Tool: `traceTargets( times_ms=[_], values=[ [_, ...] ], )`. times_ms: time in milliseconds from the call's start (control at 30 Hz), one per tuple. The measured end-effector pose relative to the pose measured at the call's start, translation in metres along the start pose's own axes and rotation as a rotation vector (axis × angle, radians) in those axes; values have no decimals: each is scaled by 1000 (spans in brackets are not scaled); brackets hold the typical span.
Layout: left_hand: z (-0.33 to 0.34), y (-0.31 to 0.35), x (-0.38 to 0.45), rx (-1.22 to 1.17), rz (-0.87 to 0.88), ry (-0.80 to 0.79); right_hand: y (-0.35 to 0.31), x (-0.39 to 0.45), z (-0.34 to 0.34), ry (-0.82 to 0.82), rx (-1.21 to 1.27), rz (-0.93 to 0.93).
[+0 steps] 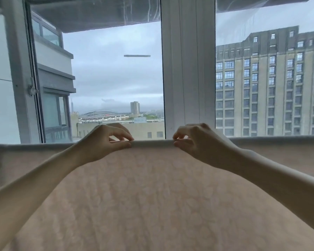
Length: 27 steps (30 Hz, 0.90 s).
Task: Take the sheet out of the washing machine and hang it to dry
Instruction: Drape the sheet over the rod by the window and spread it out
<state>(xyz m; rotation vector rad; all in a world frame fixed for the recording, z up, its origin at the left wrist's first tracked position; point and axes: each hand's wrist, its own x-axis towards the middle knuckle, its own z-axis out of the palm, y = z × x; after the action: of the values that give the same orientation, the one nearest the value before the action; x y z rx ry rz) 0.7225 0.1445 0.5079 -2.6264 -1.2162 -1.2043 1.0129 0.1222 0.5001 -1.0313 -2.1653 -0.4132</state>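
One sheet point(152, 196), lower frame; two hands: left hand point(105, 142) and right hand point(192, 142) each pinch its top fold at centre.

Single head view – eye height, facing forward out the window point(112, 78), close above the raised hands

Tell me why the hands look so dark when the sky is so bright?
In the head view, light comes from the window behind, so the left hand, right hand and sheet are in shadow; the wide lens bends the window frame.
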Motion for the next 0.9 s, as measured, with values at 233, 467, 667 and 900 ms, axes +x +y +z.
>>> traceTargets(
  times_ms=[233,467,667,900],
  values=[
    [-15,-31,-11,34,80,105,-31,12,24,82,-14,-1],
    [-10,-24,-4,191,124,147,-46,31,21,162,-56,64],
    [1,-19,-3,204,195,267,-53,38,21,-57,-40,58],
    [-10,-32,27,201,199,295,-48,70,20,199,35,145]
  ],
)
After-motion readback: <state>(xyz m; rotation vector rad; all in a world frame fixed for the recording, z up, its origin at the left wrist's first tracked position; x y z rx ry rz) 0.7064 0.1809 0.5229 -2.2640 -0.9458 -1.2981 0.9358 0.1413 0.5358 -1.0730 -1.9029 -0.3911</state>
